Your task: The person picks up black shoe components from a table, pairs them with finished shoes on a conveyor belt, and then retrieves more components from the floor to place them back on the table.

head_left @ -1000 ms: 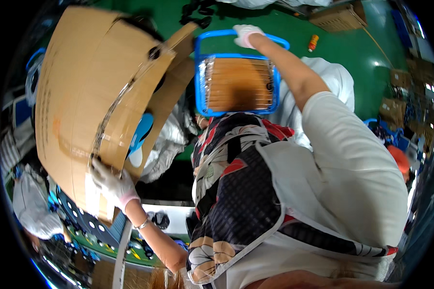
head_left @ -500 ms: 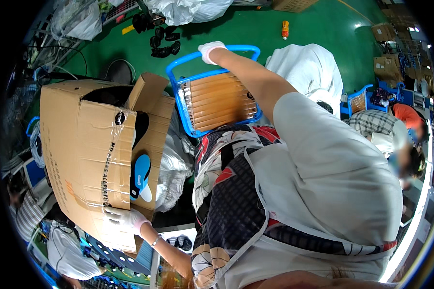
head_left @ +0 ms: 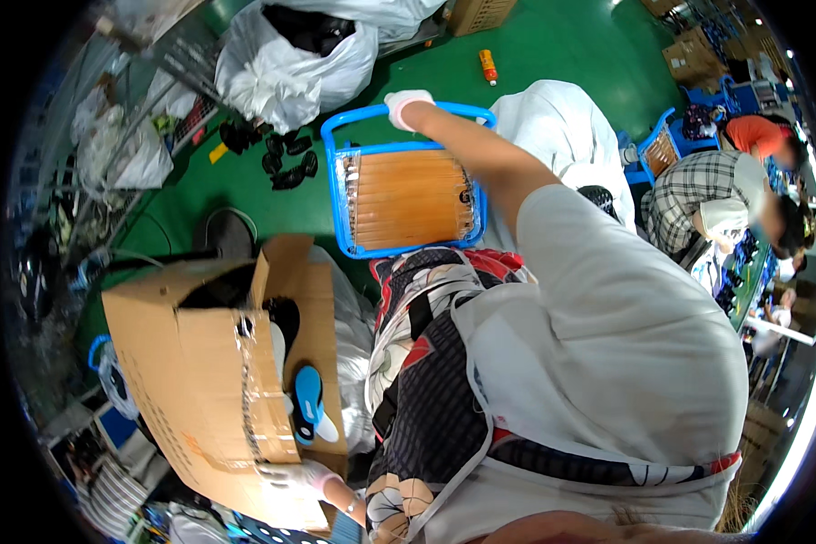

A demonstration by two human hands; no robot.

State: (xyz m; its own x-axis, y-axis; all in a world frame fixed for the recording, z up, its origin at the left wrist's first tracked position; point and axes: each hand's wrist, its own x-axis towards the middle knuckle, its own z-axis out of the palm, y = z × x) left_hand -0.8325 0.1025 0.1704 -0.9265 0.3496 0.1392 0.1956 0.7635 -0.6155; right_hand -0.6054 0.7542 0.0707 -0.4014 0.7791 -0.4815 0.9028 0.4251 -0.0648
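Gripping the top rail (head_left: 361, 115) of the blue-framed chair (head_left: 412, 201), upper centre of the frame, with the gloved right hand (head_left: 408, 109). Touching the cardboard carton (head_left: 186, 372), lower left, with the gloved left hand (head_left: 292, 476); cannot tell whether clasping it. Can see a blue insole (head_left: 308, 397) at the carton's opening.

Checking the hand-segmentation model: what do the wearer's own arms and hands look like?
Left hand and right hand each wear a whitish glove with a pinkish cuff. A silvery band circles the left wrist. The right sleeve is plain white, ending around the elbow; forearm bare. Left sleeve isn't visible. No cables or markings seen.
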